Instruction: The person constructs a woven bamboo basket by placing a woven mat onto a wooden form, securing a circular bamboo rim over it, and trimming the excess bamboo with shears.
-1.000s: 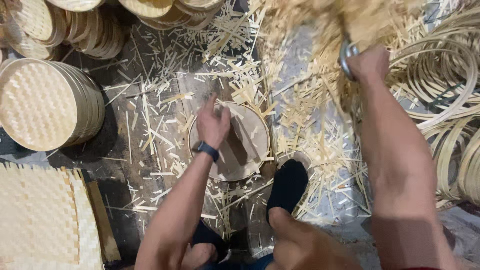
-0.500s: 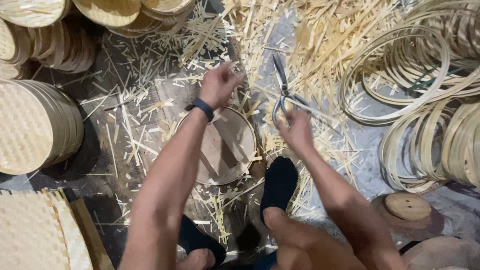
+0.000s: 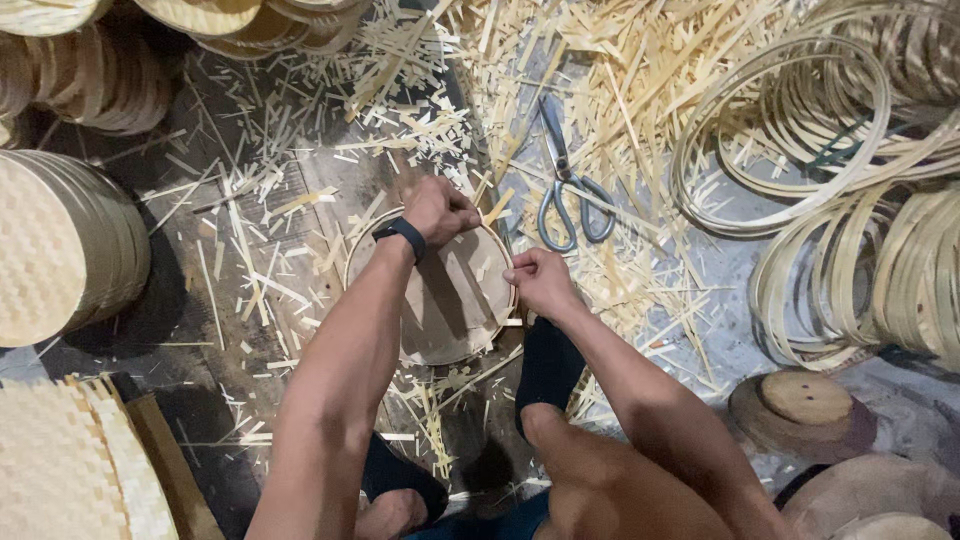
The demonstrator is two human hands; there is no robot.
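Observation:
A round bamboo tray (image 3: 440,310) with a thin hoop rim lies on the floor in front of me. My left hand (image 3: 438,210), with a dark band on the wrist, grips the tray's far rim with curled fingers. At the tray's right rim, my right hand (image 3: 538,282) pinches the hoop. Grey metal scissors (image 3: 566,190) lie on the floor just beyond my right hand, with nothing holding them.
Bamboo strip offcuts (image 3: 420,130) litter the floor. Stacks of woven round lids (image 3: 60,250) stand at left and top left. Loose bamboo hoops (image 3: 860,200) pile up at right. A round wooden block (image 3: 800,405) sits lower right. A woven mat (image 3: 70,470) lies lower left.
My right hand put the scissors down on the floor and came to the tray's right rim. The left hand moved down onto the tray's far rim.

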